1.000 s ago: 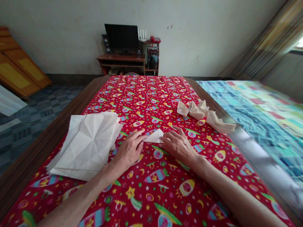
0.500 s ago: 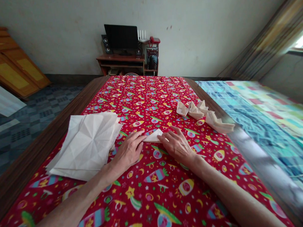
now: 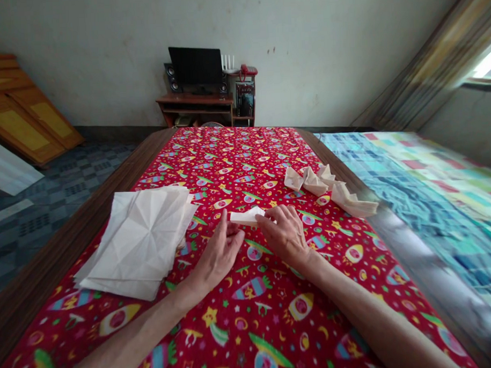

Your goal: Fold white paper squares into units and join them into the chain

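Note:
A small folded piece of white paper is between my hands, over the middle of the red patterned cloth. My right hand pinches its right end between thumb and fingers. At its left end my left hand is turned on edge, with thumb and fingers apart, close to the paper; whether a fingertip touches it is hard to see. Left of my left hand lies a loose stack of creased white paper sheets. Several folded paper shapes stand in a group at the right, beyond my right hand.
The cloth covers a table with a dark wooden edge. A bed with a checked cover adjoins on the right. Against the wall, a desk holds a monitor and a red telephone. A wooden cabinet stands at left.
My left hand has turned from palm-down to on edge and loosened from the paper. The folded paper shows a long strip instead of a triangle. My right hand stays on its right end.

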The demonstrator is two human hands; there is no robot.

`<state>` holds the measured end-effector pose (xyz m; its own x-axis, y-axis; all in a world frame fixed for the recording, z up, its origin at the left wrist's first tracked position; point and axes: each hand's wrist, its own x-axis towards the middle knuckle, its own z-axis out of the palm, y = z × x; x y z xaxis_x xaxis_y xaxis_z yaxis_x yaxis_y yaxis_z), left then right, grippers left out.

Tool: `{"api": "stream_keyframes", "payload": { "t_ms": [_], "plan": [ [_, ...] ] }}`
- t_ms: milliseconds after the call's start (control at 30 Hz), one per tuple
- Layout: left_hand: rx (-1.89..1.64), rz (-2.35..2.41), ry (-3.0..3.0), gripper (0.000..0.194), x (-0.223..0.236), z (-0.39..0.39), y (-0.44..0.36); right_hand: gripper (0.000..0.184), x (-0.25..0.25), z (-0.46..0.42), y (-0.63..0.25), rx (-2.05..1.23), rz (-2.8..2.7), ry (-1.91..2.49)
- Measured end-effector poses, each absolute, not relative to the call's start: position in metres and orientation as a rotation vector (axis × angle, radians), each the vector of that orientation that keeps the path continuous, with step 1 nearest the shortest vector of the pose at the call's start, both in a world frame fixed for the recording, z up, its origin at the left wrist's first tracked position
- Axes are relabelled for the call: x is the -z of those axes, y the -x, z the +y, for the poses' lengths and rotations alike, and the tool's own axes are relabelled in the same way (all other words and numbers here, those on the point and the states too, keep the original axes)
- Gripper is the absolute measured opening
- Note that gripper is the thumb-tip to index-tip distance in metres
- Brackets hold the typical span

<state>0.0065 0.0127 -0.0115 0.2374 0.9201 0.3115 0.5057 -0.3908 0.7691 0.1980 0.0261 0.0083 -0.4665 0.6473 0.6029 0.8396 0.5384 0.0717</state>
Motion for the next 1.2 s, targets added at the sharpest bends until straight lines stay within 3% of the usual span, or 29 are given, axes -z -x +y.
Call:
{"api": "stream_keyframes", "payload": {
  "t_ms": [100, 467, 667, 900, 1200],
  "plan": [
    [-0.937, 1.316, -2.019, 0.045, 0.001, 0.012, -0.022, 0.019, -0.008, 0.022, -0.192, 0.420, -2.248, 1.173],
    [-1.214, 1.424, -2.215, 0.047, 0.008, 0.039, -0.022, 0.019, -0.006, 0.022, -0.191, 0.381, -2.157, 1.315],
    [-1.232, 1.340, -2.452, 0.022, 0.003, 0.040, -0.019, 0.016, -0.007, 0.022, -0.192, 0.250, -2.169, 1.343],
    [-1.126, 1.186, -2.507, 0.023, 0.003, 0.042, -0.009, 0.015, -0.005, 0.016, -0.196, -0.013, -2.189, 1.466],
    [-1.050, 1.144, -2.465, 0.019, 0.010, 0.040, -0.009, 0.015, -0.002, 0.019, -0.196, 0.068, -2.253, 1.491]
  ]
}}
